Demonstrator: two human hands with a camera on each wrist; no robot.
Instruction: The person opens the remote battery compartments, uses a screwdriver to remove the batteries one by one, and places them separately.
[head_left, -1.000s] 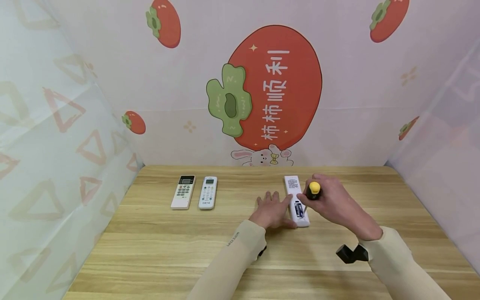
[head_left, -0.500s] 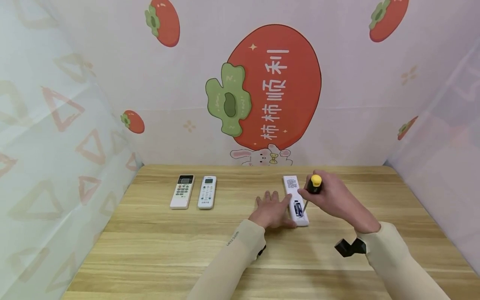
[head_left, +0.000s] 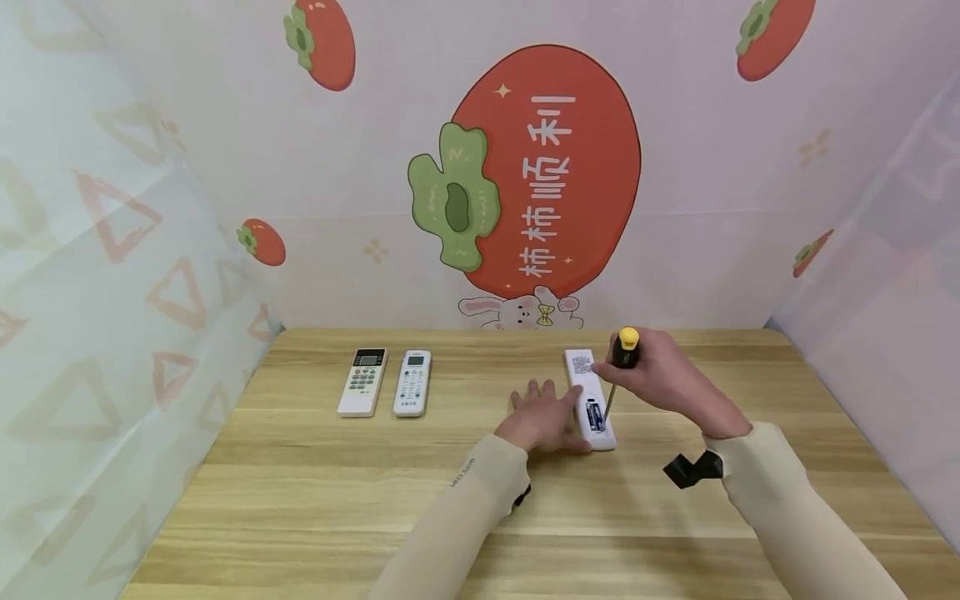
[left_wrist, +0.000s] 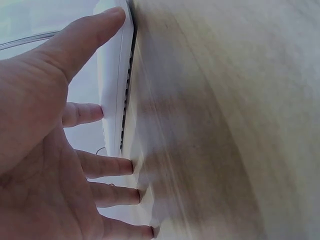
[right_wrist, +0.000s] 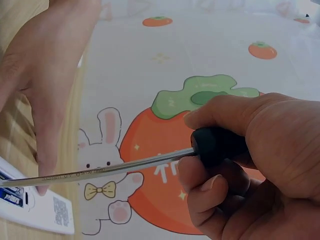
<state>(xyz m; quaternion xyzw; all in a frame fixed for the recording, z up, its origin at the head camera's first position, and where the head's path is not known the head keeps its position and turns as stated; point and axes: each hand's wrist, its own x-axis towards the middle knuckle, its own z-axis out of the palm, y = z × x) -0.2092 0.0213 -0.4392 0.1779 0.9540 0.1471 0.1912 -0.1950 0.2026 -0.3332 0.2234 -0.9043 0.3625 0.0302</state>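
Right hand (head_left: 660, 371) is shifting toward the back wall (head_left: 337, 167), gripping the screwdriver (head_left: 626, 352).
Spread left hand (head_left: 542, 417) is bracing the face-down remote (head_left: 592, 388) on the table (head_left: 337, 500); firm contact should be stopping any sliding.

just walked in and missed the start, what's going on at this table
A person is working on the back of a white remote lying face down on the wooden table. Their right hand holds a screwdriver, its tip at the open battery compartment, where batteries are visible. The left hand is spread, touching the remote's side. A dark-topped remote and a pale-topped remote lie face up to the left.
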